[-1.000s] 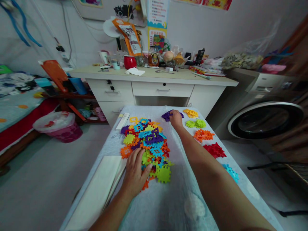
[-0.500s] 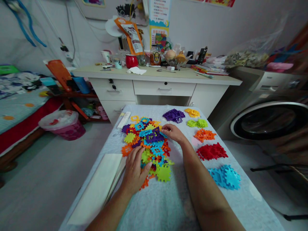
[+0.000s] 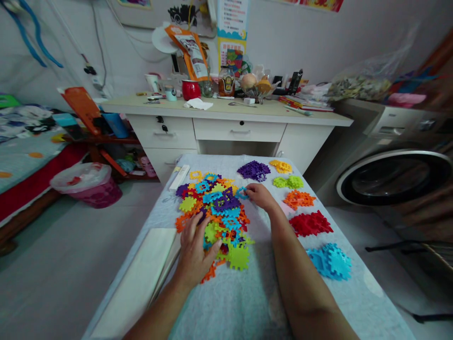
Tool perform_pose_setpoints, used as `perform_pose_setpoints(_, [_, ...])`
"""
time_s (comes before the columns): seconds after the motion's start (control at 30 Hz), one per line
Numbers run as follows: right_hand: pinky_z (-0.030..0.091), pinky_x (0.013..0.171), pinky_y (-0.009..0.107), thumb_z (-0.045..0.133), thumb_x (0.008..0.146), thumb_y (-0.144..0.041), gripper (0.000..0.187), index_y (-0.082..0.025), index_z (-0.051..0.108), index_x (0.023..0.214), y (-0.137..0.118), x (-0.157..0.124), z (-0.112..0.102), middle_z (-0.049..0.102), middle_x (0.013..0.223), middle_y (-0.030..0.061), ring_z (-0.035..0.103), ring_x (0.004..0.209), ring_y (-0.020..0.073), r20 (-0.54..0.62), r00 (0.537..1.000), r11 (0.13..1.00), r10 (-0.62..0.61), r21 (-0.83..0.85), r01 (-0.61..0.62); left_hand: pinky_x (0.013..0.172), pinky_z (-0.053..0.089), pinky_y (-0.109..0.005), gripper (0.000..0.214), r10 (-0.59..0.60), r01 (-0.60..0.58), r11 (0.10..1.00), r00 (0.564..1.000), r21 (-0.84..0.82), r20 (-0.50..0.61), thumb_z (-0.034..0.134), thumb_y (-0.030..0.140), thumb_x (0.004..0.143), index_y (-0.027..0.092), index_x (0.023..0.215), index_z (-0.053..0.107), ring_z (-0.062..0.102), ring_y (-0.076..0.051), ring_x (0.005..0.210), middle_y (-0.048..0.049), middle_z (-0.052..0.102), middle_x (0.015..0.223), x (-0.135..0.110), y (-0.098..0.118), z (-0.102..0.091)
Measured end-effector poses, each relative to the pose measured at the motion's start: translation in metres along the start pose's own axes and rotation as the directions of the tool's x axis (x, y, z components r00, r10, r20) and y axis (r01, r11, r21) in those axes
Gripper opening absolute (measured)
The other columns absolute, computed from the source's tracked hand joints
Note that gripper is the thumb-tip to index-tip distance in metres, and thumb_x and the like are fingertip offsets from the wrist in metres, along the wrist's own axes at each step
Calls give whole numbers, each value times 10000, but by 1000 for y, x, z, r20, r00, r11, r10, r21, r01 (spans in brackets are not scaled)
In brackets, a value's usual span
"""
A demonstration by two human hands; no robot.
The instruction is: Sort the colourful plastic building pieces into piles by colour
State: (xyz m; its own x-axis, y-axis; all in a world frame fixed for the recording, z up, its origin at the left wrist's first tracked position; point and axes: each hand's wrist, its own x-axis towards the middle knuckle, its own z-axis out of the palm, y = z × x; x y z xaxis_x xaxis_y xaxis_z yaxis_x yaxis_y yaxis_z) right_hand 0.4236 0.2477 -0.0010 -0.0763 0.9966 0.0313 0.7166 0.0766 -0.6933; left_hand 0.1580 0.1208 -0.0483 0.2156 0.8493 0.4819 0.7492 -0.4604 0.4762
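Pinched a blue notched plastic frame (image 3: 241, 193) between the fingers of the right hand (image 3: 261, 197), just beside the mixed heap of notched plastic tiles (image 3: 226, 202) on the cloth-covered counter (image 3: 262, 288). Rested the left hand (image 3: 196, 248), fingers spread, over the heap's near left side. Had a purple pile (image 3: 253, 170) beyond the right hand, a red pile (image 3: 312, 223) and a blue pile (image 3: 333, 261) beside its forearm (image 3: 297, 264).
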Motion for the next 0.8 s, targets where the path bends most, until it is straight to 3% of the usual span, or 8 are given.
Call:
perform_pose_setpoints(0.13, [391, 598, 232, 506, 839, -220, 193, -161, 662, 740, -2, -4, -16, 615, 657, 1, 540, 618, 127, -66, 996, 998, -62, 28, 64, 1119, 335, -540, 591, 7, -7, 1000, 1000, -5, 19, 560, 413, 879, 237, 1413, 381, 370, -304, 1375, -137, 400, 1463, -1, -3, 3])
perform_pose_setpoints(0.33, [390, 596, 225, 561, 790, -175, 169, -175, 688, 902, -16, -34, -51, 656, 697, -2, 558, 632, 122, -105, 991, 996, -82, 11, 84, 1105, 353, -536, 597, 20, -19, 1000, 1000, -20, 20, 576, 429, 863, 235, 1400, 403, 420, -311, 1336, -137, 454, 1412, -1, -4, 3])
perform_pose_setpoints(0.5, [344, 570, 219, 591, 754, -164, 139, -178, 689, 852, -12, -84, -86, 619, 671, -17, 526, 614, 109, -30, 998, 989, -60, -137, 56, 1110, 353, -517, 564, 43, -43, 999, 999, -30, 16, 567, 437, 865, 208, 1364, 435, 437, -303, 1320, -135, 490, 1378, -1, 0, 1])
perform_pose_setpoints(0.6, [346, 565, 222, 581, 755, -164, 133, -175, 685, 837, -1, -121, -103, 620, 671, -15, 524, 596, 108, 71, 997, 985, 16, -172, -3, 1099, 366, -508, 557, 47, -46, 998, 999, -34, 19, 566, 448, 864, 201, 1349, 447, 449, -303, 1307, -136, 503, 1365, -1, 2, 0])
perform_pose_setpoints(0.7, [356, 578, 229, 568, 752, -167, 119, -174, 679, 792, 11, -157, -114, 627, 669, -11, 530, 606, 117, 147, 986, 978, 79, -202, -48, 1089, 375, -502, 559, 60, -60, 998, 998, -29, 19, 567, 452, 865, 187, 1342, 448, 460, -305, 1292, -142, 511, 1351, -1, 3, -1])
perform_pose_setpoints(0.8, [370, 619, 239, 554, 748, -159, 123, -182, 675, 755, 19, -186, -117, 650, 717, 1, 554, 684, 139, 174, 983, 975, 63, -221, -23, 1081, 380, -504, 555, 76, -76, 997, 997, -19, 8, 563, 452, 868, 186, 1342, 446, 468, -304, 1275, -140, 520, 1333, -2, 1, 0])
